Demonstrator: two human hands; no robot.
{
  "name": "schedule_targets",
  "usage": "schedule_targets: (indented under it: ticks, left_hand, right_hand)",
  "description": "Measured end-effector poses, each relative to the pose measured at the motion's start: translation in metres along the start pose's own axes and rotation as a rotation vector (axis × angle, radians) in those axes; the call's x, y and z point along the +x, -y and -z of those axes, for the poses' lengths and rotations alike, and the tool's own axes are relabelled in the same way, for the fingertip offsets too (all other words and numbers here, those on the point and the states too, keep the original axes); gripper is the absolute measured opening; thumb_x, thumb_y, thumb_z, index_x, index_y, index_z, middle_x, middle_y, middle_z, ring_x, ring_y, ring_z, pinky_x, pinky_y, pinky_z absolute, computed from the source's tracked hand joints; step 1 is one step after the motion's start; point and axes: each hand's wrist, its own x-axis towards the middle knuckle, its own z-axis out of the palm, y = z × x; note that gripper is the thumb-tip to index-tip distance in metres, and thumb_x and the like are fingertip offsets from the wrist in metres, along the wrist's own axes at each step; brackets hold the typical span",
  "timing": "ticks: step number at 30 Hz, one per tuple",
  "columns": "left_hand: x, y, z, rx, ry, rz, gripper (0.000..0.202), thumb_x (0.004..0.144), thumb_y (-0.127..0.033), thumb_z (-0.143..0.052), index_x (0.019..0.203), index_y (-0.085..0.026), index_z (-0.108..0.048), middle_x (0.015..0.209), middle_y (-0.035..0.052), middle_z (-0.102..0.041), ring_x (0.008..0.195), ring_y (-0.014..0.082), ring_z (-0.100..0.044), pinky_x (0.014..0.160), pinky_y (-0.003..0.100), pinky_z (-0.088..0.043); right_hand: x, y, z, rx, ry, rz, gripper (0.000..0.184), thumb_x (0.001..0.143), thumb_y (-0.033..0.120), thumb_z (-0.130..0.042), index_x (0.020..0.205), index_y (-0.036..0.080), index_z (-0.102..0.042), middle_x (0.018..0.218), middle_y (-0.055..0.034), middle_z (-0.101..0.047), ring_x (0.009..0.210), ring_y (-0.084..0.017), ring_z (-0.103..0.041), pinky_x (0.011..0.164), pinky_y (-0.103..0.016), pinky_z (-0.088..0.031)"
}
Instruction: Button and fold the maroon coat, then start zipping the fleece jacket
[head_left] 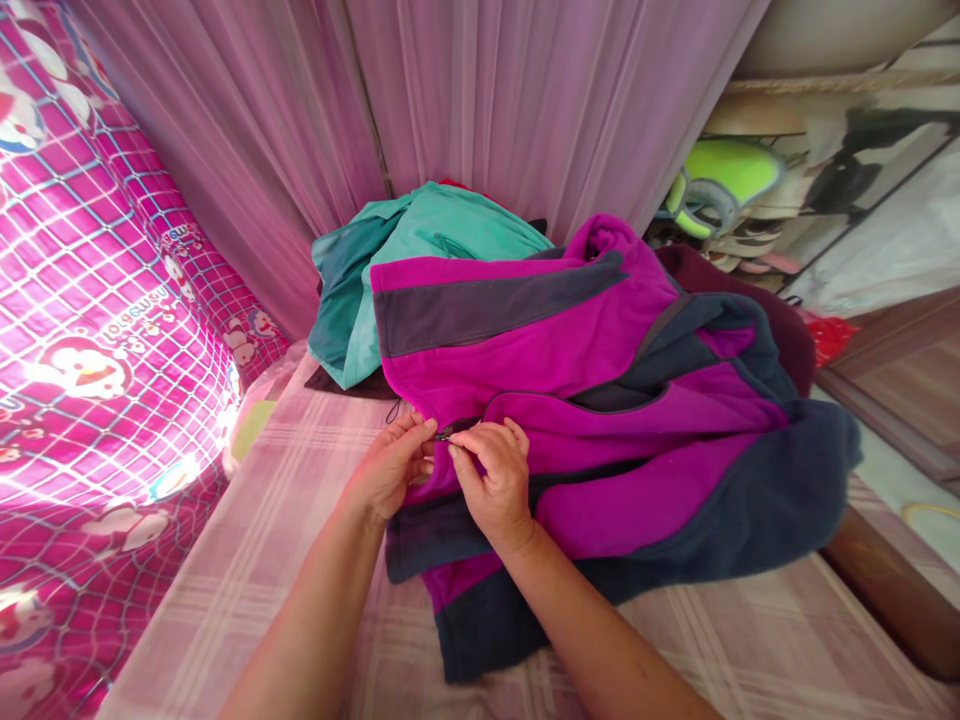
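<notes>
A magenta and dark grey fleece jacket (600,360) lies spread on its side across the bed, its hem toward the left and its collar toward the right. At the bottom of its front opening is a zipper (445,434), with the upper part of the opening parted. My left hand (397,462) pinches the zipper's lower end by the hem. Close beside it, my right hand (495,475) grips the zipper at the slider, thumb and forefinger together. The fingers partly cover the slider, so how far the two sides are joined cannot be seen.
Behind the jacket lies a teal garment (435,235) in a heap. A maroon garment (780,320) is at the right. Pink curtains (525,100) hang at the back, and a patterned magenta cloth (112,300) hangs at left. A checked sheet (285,530) covers the bed.
</notes>
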Motion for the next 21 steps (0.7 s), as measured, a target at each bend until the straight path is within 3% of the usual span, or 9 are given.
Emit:
schedule_targets:
  ticks: [4, 10, 15, 19, 21]
  left_hand:
    - [-0.0016, 0.0, -0.0017, -0.031, -0.003, -0.021, 0.043, 0.06, -0.035, -0.088, 0.077, -0.018, -0.051, 0.048, -0.0108, -0.05, 0.036, 0.0034, -0.045, 0.035, 0.012, -0.031]
    - [-0.0011, 0.0002, 0.0, -0.077, -0.008, -0.051, 0.036, 0.065, -0.029, -0.085, 0.082, -0.017, -0.056, 0.064, -0.0042, -0.065, 0.047, 0.0052, -0.057, 0.041, 0.012, -0.041]
    - [-0.0018, 0.0009, -0.002, -0.048, 0.0, -0.05, 0.037, 0.066, -0.03, -0.086, 0.08, -0.017, -0.054, 0.058, -0.0065, -0.061, 0.042, 0.0041, -0.053, 0.039, 0.011, -0.038]
    - [-0.0025, 0.0005, -0.0045, -0.053, -0.015, -0.045, 0.041, 0.062, -0.03, -0.088, 0.078, -0.017, -0.052, 0.058, -0.0068, -0.061, 0.042, 0.0037, -0.053, 0.04, 0.011, -0.04]
    - [-0.0024, 0.0002, -0.0047, -0.054, -0.021, -0.05, 0.042, 0.061, -0.03, -0.088, 0.078, -0.017, -0.052, 0.056, -0.0074, -0.06, 0.042, 0.0035, -0.053, 0.04, 0.01, -0.04]
  right_hand:
    - [-0.0001, 0.0017, 0.0009, 0.008, -0.043, 0.065, 0.01, 0.093, 0.022, -0.059, 0.093, 0.026, -0.068, 0.086, 0.0012, -0.07, 0.09, -0.015, -0.064, 0.106, -0.042, -0.031]
    - [-0.0009, 0.0032, 0.0026, 0.024, -0.001, 0.083, 0.018, 0.095, 0.024, -0.053, 0.103, 0.028, -0.069, 0.101, -0.0016, -0.07, 0.1, -0.018, -0.063, 0.107, -0.045, -0.029]
    - [-0.0011, -0.0015, -0.0023, 0.069, -0.028, 0.005, 0.004, 0.091, 0.026, -0.061, 0.089, 0.024, -0.064, 0.09, -0.0004, -0.072, 0.091, -0.017, -0.065, 0.104, -0.043, -0.034]
    - [-0.001, -0.0044, -0.0047, 0.051, -0.036, -0.123, 0.011, 0.089, 0.033, -0.063, 0.09, 0.023, -0.062, 0.088, -0.004, -0.072, 0.087, -0.021, -0.064, 0.098, -0.043, -0.039]
    - [-0.0005, -0.0052, -0.0046, 0.05, -0.006, -0.121, 0.01, 0.089, 0.033, -0.062, 0.091, 0.023, -0.064, 0.087, -0.0044, -0.072, 0.088, -0.021, -0.064, 0.096, -0.042, -0.04]
